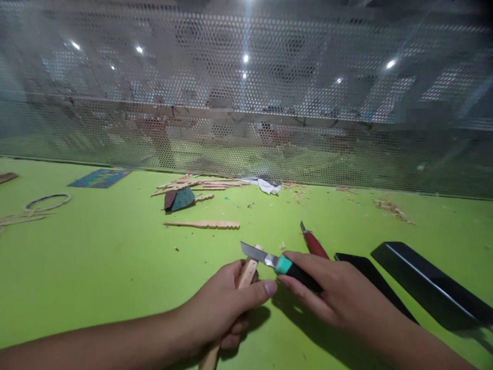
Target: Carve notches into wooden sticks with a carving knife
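Observation:
My left hand (227, 300) is closed around a pale wooden stick (247, 273), which slants up and away with its far end showing above my fingers. Small dark marks dot the wood near that end. In my right hand (331, 288) is a carving knife (283, 263) with a black and teal handle. Its angled metal blade points left and crosses the stick's upper end. Whether the edge touches the wood I cannot tell. Beyond my hands lies a carved wooden piece (210, 224) with notches along one end.
A red-handled knife (316, 244) and two dark flat objects, a slim one (372, 272) and a wider one (431, 282), lie right. Sandpaper (179, 199), wooden sticks (215, 183) and a crumpled tissue (268, 186) sit before a perforated metal screen (246, 118). A ring (48, 201) lies left, shavings (393, 209) right.

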A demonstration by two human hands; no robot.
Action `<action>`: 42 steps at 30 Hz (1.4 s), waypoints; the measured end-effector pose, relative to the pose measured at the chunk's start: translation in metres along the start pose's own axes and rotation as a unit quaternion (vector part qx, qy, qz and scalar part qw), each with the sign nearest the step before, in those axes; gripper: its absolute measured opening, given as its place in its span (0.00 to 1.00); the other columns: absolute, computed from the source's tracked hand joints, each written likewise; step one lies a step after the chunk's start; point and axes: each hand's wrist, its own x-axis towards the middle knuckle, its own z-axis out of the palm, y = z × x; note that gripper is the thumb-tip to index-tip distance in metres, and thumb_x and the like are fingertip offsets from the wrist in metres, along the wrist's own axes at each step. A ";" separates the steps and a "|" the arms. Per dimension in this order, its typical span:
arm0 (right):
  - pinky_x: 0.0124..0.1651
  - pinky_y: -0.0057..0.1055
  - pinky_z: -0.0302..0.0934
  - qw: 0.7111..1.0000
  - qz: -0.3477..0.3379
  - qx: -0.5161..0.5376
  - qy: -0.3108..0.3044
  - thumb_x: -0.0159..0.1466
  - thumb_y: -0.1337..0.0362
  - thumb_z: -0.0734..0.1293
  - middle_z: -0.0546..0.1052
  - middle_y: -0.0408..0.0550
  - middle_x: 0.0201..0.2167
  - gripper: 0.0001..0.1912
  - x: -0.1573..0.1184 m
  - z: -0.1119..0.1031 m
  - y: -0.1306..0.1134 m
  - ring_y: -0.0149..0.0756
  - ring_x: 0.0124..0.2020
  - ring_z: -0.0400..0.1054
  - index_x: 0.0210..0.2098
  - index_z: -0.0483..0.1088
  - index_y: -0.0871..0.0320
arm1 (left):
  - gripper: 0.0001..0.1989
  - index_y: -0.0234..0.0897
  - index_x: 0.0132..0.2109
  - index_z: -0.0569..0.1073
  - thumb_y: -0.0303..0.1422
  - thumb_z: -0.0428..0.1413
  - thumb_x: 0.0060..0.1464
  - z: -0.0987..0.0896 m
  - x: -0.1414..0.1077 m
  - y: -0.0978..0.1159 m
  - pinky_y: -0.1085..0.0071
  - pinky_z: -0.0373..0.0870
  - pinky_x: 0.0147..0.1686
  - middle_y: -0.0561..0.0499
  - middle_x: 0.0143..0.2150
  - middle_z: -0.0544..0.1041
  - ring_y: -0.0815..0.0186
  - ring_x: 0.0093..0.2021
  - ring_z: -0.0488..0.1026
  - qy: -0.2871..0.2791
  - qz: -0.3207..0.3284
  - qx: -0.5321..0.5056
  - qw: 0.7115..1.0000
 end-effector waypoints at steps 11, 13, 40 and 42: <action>0.40 0.37 0.65 0.991 -0.040 0.060 -0.112 0.74 0.59 0.61 0.82 0.51 0.37 0.11 -0.001 0.000 -0.012 0.43 0.34 0.77 0.47 0.72 0.56 | 0.29 0.43 0.43 0.67 0.48 0.74 0.45 0.004 0.001 0.000 0.81 0.46 0.09 0.69 0.15 0.58 0.78 0.12 0.45 0.011 0.023 0.002 1.000; 0.39 0.38 0.66 0.995 -0.039 0.029 -0.089 0.74 0.59 0.60 0.83 0.52 0.38 0.13 -0.004 0.003 -0.013 0.45 0.34 0.79 0.52 0.72 0.57 | 0.27 0.41 0.43 0.70 0.49 0.73 0.46 0.003 0.003 -0.004 0.79 0.51 0.12 0.65 0.17 0.62 0.76 0.13 0.51 0.032 0.047 0.017 0.998; 0.16 0.35 0.43 0.977 -0.007 -0.155 0.149 0.80 0.53 0.49 0.75 0.41 0.19 0.20 -0.021 0.043 -0.042 0.42 0.11 0.70 0.36 0.62 0.49 | 0.23 0.35 0.41 0.75 0.51 0.67 0.53 0.009 0.008 -0.016 0.66 0.69 0.44 0.49 0.37 0.78 0.58 0.41 0.74 0.147 0.117 0.074 0.979; 0.15 0.35 0.40 0.975 0.009 -0.158 0.156 0.80 0.53 0.48 0.74 0.41 0.18 0.21 -0.019 0.040 -0.045 0.40 0.10 0.68 0.35 0.62 0.50 | 0.23 0.35 0.40 0.74 0.52 0.65 0.56 0.011 0.008 -0.016 0.66 0.70 0.44 0.49 0.36 0.77 0.58 0.41 0.74 0.143 0.127 0.062 0.980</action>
